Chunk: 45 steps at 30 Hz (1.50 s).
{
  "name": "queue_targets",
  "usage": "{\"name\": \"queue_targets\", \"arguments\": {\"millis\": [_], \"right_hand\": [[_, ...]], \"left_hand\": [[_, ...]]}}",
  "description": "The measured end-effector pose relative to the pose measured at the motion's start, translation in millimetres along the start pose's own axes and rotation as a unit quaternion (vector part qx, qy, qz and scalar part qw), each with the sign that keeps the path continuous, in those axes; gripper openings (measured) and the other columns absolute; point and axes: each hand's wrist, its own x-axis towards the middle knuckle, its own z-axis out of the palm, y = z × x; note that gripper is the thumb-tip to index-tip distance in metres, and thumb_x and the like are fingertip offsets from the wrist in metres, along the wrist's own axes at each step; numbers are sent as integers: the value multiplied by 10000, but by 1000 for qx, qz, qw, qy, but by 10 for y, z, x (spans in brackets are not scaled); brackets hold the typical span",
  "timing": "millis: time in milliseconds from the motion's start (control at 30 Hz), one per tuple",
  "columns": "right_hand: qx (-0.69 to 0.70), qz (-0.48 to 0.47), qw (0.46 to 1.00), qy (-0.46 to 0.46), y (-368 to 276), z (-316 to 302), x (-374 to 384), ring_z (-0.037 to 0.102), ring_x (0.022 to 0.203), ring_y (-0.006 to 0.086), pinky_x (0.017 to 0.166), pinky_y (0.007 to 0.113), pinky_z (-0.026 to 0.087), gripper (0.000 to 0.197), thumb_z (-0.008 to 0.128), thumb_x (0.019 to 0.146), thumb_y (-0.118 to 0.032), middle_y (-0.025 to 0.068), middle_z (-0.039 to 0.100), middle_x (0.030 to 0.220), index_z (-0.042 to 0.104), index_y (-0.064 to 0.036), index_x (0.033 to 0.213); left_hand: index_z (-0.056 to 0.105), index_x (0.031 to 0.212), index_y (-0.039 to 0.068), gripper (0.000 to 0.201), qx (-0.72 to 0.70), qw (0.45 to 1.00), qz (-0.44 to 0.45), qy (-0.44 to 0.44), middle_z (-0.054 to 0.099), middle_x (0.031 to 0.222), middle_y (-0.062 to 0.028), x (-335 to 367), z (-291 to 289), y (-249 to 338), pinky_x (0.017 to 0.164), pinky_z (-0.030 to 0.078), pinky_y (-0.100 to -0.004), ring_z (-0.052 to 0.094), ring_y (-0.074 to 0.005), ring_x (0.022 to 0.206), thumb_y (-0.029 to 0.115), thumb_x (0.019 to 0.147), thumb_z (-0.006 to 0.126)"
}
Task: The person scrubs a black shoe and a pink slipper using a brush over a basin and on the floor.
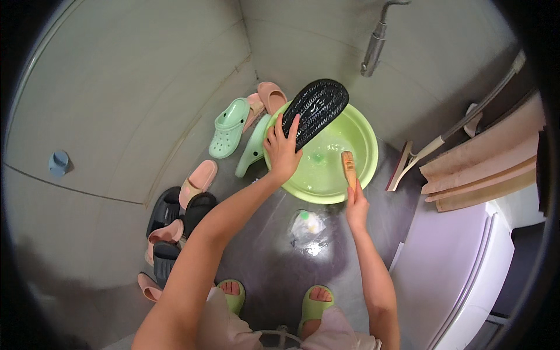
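Observation:
My left hand (284,153) grips a black slipper (318,108), its ridged sole turned up and wet. The slipper is tilted over the left and far rim of a light green basin (372,153) with water in it. In my right hand (356,205) is a wooden-handled brush (349,167), its head over the basin's near right part. The brush and the slipper are apart. Which part of the slipper my left fingers wrap is partly hidden.
Mint green clogs (229,128) and pink clogs (272,97) stand left of the basin. Several slippers (167,211) line the left wall. A wet plastic bag (307,226) lies on the floor before the basin. A squeegee (408,160), hanging towels (484,160) and a white appliance (446,262) are at right.

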Motion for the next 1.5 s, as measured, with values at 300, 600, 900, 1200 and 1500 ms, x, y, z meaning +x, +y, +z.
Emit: {"name": "queue_targets", "arguments": {"millis": [300, 600, 900, 1200, 1500], "right_hand": [[-30, -25, 999, 22, 1, 29, 51, 652, 956, 455, 760, 487, 519, 443, 539, 1002, -271, 286, 667, 1015, 532, -33, 1375], [-55, -4, 998, 4, -19, 49, 50, 645, 979, 459, 769, 493, 519, 450, 534, 1003, -289, 299, 660, 1041, 531, -38, 1377], [-82, 22, 996, -1, -77, 102, -3, 648, 952, 460, 762, 497, 516, 443, 529, 1004, -282, 291, 667, 1022, 534, -36, 1373], [-55, -23, 998, 29, 2, 34, 20, 647, 927, 468, 738, 505, 514, 432, 522, 1008, -267, 301, 662, 991, 532, -22, 1363], [-86, -29, 995, 31, 45, 66, 30, 647, 912, 471, 718, 507, 515, 429, 518, 1010, -274, 301, 662, 977, 533, -29, 1362]], "left_hand": [[363, 1500, 308, 949, 26, 997, 33, -63, 255, 1552, -156, -193, -50, -166, 999, 319, -548, 348, -409, 1299, 118, 682, 804], [503, 1365, 43, 663, -687, 569, -433, -130, 645, 1173, -124, 23, -170, -621, 755, 581, -413, 658, -233, 1046, 511, 912, 623], [421, 1423, 45, 579, -688, 642, -338, 18, 544, 1306, -150, 387, -160, -1461, 859, 558, -424, 591, -278, 1137, 414, 996, 548], [515, 1328, 5, 496, -193, 960, -204, -24, 594, 1259, -241, -485, -314, -3043, 963, 464, -430, 560, -420, 1159, 265, 914, 603], [732, 974, 144, 267, 195, 917, -61, -342, 676, 1123, -48, -1170, -1002, -3238, 988, 374, -426, 551, -245, 1168, 358, 920, 581]]}}
